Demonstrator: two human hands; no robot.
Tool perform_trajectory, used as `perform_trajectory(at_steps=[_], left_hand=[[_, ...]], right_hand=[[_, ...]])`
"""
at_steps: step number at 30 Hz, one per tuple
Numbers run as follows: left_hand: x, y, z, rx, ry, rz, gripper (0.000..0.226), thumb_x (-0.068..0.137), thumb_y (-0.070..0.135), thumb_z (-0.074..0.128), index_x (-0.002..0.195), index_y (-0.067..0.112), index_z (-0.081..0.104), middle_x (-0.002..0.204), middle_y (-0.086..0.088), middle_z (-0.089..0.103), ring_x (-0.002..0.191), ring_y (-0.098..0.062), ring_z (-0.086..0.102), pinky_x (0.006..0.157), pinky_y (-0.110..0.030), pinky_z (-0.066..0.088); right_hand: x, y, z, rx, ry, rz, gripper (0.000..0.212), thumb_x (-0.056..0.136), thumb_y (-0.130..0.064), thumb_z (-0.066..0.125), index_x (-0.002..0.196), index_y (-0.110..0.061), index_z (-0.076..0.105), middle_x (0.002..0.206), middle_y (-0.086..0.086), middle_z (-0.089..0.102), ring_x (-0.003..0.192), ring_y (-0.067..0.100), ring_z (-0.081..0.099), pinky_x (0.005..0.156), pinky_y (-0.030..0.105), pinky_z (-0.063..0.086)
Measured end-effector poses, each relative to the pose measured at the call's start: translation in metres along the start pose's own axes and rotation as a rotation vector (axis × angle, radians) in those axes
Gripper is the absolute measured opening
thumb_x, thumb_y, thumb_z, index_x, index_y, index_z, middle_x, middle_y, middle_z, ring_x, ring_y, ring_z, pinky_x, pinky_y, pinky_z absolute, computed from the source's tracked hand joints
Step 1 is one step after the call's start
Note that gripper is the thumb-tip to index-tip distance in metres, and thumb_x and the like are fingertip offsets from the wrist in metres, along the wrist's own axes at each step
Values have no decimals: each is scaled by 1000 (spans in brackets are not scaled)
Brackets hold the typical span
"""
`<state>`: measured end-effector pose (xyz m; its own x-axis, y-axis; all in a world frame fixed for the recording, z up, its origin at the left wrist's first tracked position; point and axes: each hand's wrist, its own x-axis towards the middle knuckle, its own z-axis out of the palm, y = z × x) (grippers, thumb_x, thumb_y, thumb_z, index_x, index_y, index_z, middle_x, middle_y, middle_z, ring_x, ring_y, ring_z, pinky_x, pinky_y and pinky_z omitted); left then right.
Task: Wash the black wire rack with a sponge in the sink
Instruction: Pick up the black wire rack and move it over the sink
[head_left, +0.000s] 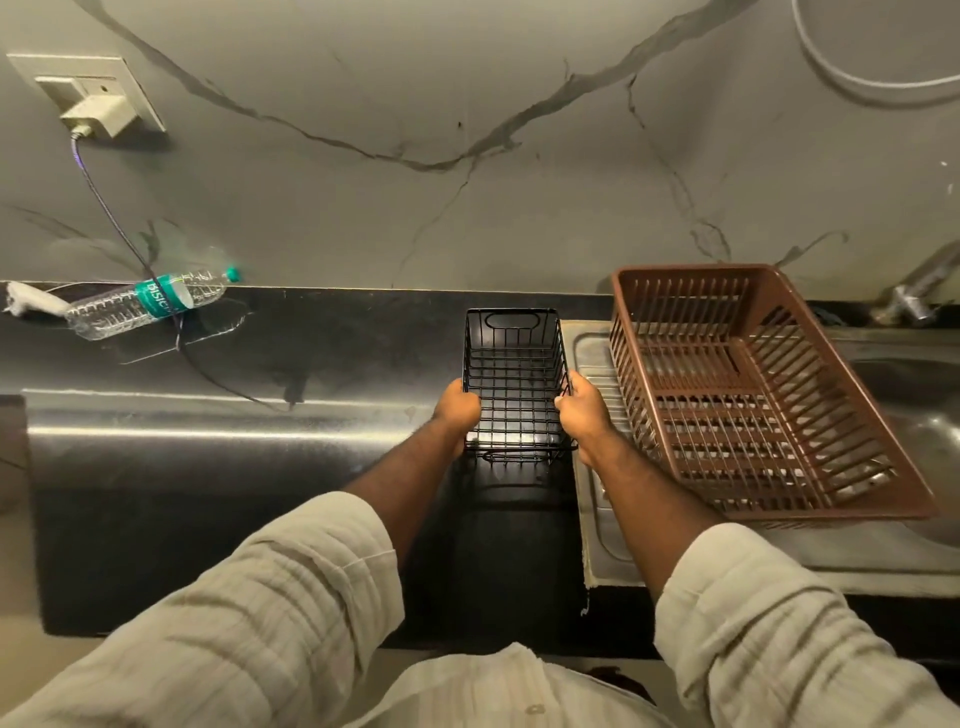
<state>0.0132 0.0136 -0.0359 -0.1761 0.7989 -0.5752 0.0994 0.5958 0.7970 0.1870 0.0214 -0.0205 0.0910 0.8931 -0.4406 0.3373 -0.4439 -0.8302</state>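
Head view: glossy black stone surface (311, 364) against a grey wall (467, 208) with dark marble-like veins.

Black wire rack (511, 374) is on or just above the surface (cannot tell which), hard against the left edge of the steel drainboard (592, 353). It is a rectangular thin-wire grid with a handle cutout in its far end.

Left hand (457, 410) grips the rack's left long side and right hand (582, 410) its right long side, fingers curled over the top wire. Pale ribbed sleeves (291, 597) are pushed up.

Right of the rack, a brown slotted plastic basket (691, 270) sits tilted on the drainboard. Sink basin (914, 384) and metal tap (919, 291) are further right.

Well left of the rack, a clear plastic water bottle (150, 304) lies on its side. A cable (114, 218) crosses it, running from a white charger (98, 114) in a wall socket.
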Motion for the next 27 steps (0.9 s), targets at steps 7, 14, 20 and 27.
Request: perform_trajectory(at_steps=[7,14,20,27], left_hand=[[10,-8,0,-77,31,52,55,89,-13,42,126,21,64,113,-4,72,108,-27,68,97,-50,56],[-25,19,-18,-87,-3,128,69,89,-17,38,141,24,55,128,0,67,117,-19,62,102,-39,51],[-87,46,-21,-113,-49,249,84,83,-23,34,152,24,42,132,10,59,117,-13,56,99,-29,45],[-137,52,0,-211,-115,330,90,81,-22,38,158,22,31,116,25,57,94,4,57,73,-13,46]], right_hand=[[7,3,-2,2,-18,-24,71,91,17,33,155,-14,30,155,6,41,129,19,51,88,17,50],[0,2,-3,86,9,-75,75,84,16,33,151,-16,37,150,3,49,108,21,68,85,37,58],[-49,-27,-27,109,56,-122,71,91,17,37,154,-14,30,155,4,39,118,10,58,86,21,52],[-94,-37,-73,132,129,-192,61,96,12,40,151,-13,34,148,-3,44,123,6,47,101,24,43]])
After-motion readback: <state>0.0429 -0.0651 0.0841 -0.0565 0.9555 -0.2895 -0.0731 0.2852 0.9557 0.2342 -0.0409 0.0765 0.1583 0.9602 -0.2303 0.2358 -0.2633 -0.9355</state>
